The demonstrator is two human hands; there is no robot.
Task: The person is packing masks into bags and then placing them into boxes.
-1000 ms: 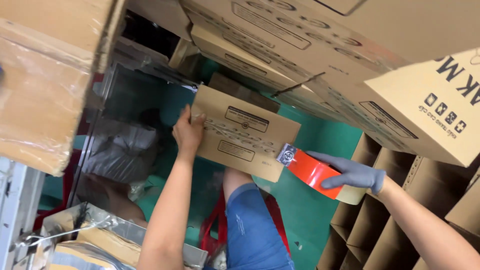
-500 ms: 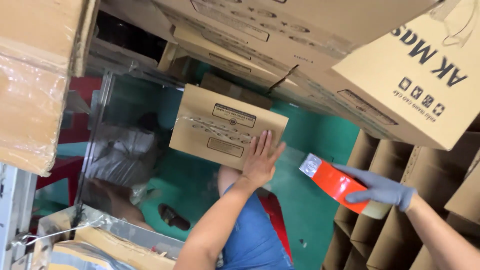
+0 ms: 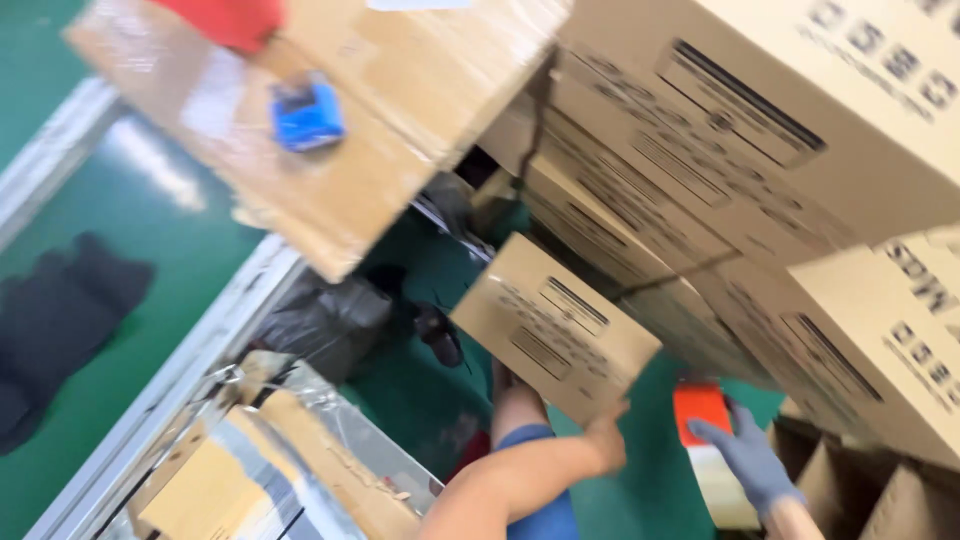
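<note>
My bare left hand [image 3: 603,443] grips the lower edge of a small brown cardboard box [image 3: 553,327] with dark printed panels, held up in the air and tilted. My right hand [image 3: 748,455], in a grey-blue glove, holds a red and white tape dispenser [image 3: 705,440] just to the right of the box. My knee in blue trousers [image 3: 530,480] shows below the box.
Large stacked cardboard cartons [image 3: 760,180] fill the right and top. A cardboard sheet with a small blue object [image 3: 307,112] hangs at upper left. Foil-wrapped cartons [image 3: 270,460] lie at lower left beside a grey rail [image 3: 170,360] and green floor [image 3: 70,230]. Divider cells [image 3: 880,490] sit at lower right.
The view has swung left and tilted, blurring the scene. My left hand slid from the box's left side to its lower right edge. My right hand keeps the dispenser, now lower.
</note>
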